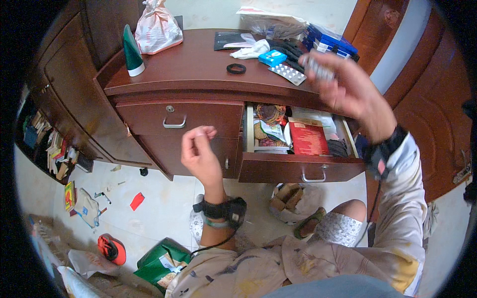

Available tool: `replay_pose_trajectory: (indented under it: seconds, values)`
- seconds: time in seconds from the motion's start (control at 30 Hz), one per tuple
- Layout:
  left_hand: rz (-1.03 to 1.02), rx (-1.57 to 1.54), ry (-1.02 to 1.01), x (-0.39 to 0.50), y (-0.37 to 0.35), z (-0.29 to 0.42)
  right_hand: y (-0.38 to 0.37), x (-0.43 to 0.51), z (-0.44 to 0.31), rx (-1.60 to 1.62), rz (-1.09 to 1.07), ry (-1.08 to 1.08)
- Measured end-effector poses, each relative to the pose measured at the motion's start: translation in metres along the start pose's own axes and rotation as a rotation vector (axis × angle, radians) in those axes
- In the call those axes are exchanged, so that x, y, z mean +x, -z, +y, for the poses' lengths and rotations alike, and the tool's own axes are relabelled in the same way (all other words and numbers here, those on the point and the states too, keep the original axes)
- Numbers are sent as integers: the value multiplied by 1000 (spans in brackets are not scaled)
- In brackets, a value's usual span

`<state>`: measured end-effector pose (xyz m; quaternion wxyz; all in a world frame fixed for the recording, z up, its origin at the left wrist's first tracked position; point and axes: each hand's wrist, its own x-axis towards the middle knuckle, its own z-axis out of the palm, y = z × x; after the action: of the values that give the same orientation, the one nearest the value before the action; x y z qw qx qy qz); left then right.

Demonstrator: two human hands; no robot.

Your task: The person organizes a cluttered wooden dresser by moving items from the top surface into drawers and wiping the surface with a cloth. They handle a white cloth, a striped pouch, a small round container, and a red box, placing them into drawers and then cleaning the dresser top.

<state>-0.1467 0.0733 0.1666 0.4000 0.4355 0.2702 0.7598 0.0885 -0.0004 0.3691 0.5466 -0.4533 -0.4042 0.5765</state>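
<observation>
My right hand (350, 87) is raised over the desk's right front edge. Between its thumb and fingers is a small silvery pack (318, 69), blurred, possibly a pill blister. Just left of it, a silver blister pack (288, 74) lies on the desk by a small blue box (272, 58). My left hand (199, 154) hovers before the cabinet front with its fingers curled in and nothing visible in them. Below my right hand an open drawer (302, 169) holds a red printed booklet (308, 138), a knitted item (270, 113), packets and papers.
On the desktop (186, 67) are a green tube (133, 52), a tied plastic bag (158, 31), a black ring-shaped band (236, 68), white cloth (251, 49) and blue boxes (331, 41). A lined bin (294, 201) stands under the drawer. Floor items include a red cap (111, 249) and a green bag (162, 260).
</observation>
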Motion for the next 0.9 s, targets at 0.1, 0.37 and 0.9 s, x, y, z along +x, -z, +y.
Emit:
replay_pose_trajectory:
  seconds: [0.1, 0.37, 0.9]
  values:
    - [299, -5, 128, 15, 16, -36, 12, 42, -39, 17, 229, -21]
    - [161, -26, 179, 13, 13, -76, 44, 111, -66, 145, 263, 168]
    - [158, 91, 264, 44, 80, -86, 108, 220, -59, -912, 727, 459]
